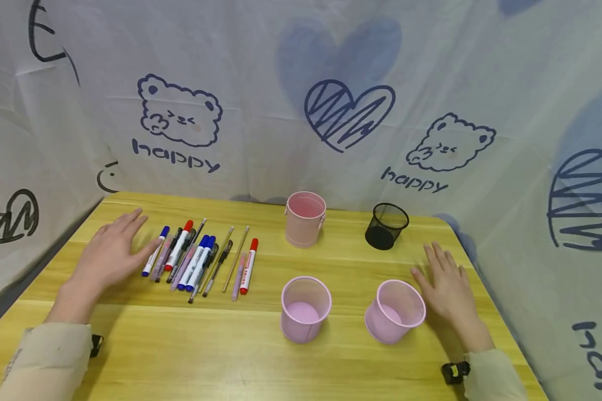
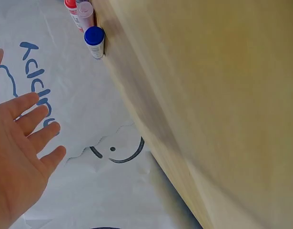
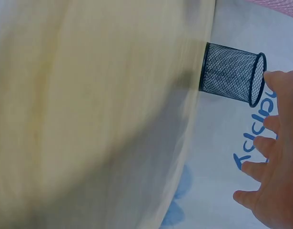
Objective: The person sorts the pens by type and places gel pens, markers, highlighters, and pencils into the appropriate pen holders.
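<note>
My left hand (image 1: 111,250) is at the left of the table with fingers spread, holding nothing. Just right of it lies a loose row of markers, pens and pencils; the nearest is a blue-capped marker (image 1: 155,252). A red-capped marker (image 1: 249,267) lies at the row's right end. On the other side, my right hand (image 1: 448,284) has its fingers extended and grips nothing. Beside it stands a pink cup (image 1: 376,321), slightly tilted in view. In the right wrist view, a black mesh pen holder (image 3: 232,74) appears beyond the thumb.
Another pink cup (image 1: 301,328) stands near the table's middle front. Behind it is a pink bucket (image 1: 303,231) with side handles. The wooden table (image 1: 205,351) meets a printed cloth (image 1: 261,139) with bears and hearts along its back and sides.
</note>
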{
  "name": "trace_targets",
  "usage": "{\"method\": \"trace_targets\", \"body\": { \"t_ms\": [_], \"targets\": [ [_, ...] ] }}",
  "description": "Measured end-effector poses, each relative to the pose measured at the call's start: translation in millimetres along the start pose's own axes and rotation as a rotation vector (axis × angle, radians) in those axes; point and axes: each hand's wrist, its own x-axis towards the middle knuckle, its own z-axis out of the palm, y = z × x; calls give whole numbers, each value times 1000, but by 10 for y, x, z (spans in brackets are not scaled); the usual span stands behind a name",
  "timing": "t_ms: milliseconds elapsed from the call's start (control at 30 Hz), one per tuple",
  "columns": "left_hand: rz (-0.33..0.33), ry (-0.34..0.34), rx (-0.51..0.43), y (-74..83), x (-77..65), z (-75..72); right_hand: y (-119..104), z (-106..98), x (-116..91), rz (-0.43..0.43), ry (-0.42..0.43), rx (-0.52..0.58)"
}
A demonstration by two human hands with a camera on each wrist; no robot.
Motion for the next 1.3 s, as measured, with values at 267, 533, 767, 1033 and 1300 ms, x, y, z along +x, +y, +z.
{"method": "trace_targets", "body": {
  "t_ms": [267, 533, 767, 1033, 1300],
  "targets": [
    [-17, 64, -22, 56, -23, -17, -86, -62, -47, -34, 112, 40],
    [-21, 84, -58, 102, -39, -16, -213, -135, -56, -85, 205, 49],
    [-39, 57, -136, 112, -7, 24, -407, -258, -81, -137, 251, 58],
    [-16, 23, -213, 39, 73, 78, -674, -413, -124, -222, 299, 49],
    [21, -14, -261, -29, 149, 130, -940, -407, -175, -362, 370, 82]
  ]
}}
